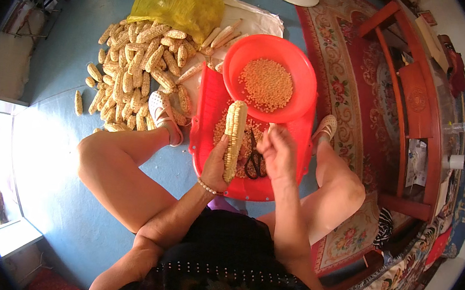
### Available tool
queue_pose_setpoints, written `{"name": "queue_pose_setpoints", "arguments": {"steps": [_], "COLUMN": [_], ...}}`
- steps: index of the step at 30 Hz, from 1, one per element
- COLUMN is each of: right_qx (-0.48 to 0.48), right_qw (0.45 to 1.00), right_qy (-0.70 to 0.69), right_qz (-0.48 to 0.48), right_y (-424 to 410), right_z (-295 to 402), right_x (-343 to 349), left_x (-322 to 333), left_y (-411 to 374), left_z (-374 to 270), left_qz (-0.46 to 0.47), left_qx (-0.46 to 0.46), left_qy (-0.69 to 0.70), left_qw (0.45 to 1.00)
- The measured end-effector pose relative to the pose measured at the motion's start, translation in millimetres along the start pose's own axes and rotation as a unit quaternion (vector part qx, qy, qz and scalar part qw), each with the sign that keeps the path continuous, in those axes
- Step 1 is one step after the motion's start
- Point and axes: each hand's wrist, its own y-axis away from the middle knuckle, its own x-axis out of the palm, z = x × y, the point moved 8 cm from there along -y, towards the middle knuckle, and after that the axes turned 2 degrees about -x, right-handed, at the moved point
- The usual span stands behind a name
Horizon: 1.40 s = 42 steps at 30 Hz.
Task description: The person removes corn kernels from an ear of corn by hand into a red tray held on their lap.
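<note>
My left hand (pixel 217 164) grips the lower part of an upright corn cob (pixel 233 139); its kernels are partly off. To the right, my right hand (pixel 278 151) is raised with curled fingers, a small pale tip of something showing at the fingertips; what it is cannot be told. Below both hands lies a red plastic tray (pixel 208 113) holding loose kernels. A pair of scissors with black handles (pixel 254 166) rests on those kernels. A red round basin (pixel 310 83) with more loose corn kernels (pixel 267 83) stands on the tray's far part.
A large heap of corn cobs (pixel 139 69) lies on the blue floor at left, by a yellow plastic bag (pixel 179 1) and a white sheet (pixel 269 20). At right are a patterned red carpet (pixel 338 88) and a wooden table (pixel 420 133). My feet flank the tray.
</note>
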Motion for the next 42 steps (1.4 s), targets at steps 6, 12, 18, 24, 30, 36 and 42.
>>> {"name": "queue_pose_setpoints", "arguments": {"steps": [6,12,18,24,30,36,42], "right_qx": [-0.037,-0.169,-0.220,-0.257,-0.225,-0.228,-0.244], "right_qw": [0.938,0.921,0.891,0.859,0.890,0.889,0.866], "right_qy": [0.344,0.349,0.393,0.443,0.395,0.398,0.436], "right_qz": [0.008,0.038,0.058,0.009,-0.023,0.023,0.022], "right_y": [5,25,37,41,39,42,43], "right_z": [0,-26,-5,-4,-18,6,4], "right_x": [39,55,70,59,30,59,55], "left_x": [0,38,16,13,16,23,19], "left_y": [-1,28,13,14,13,16,17], "left_z": [-3,-34,-6,-4,3,-7,-4], "left_qz": [0.011,0.026,0.022,0.030,0.028,0.044,0.011], "left_qx": [0.054,0.286,0.132,0.096,0.091,0.135,0.111], "left_qy": [-0.069,-0.385,-0.104,-0.102,-0.111,-0.198,-0.169], "left_qw": [0.996,0.877,0.985,0.990,0.989,0.970,0.979]}}
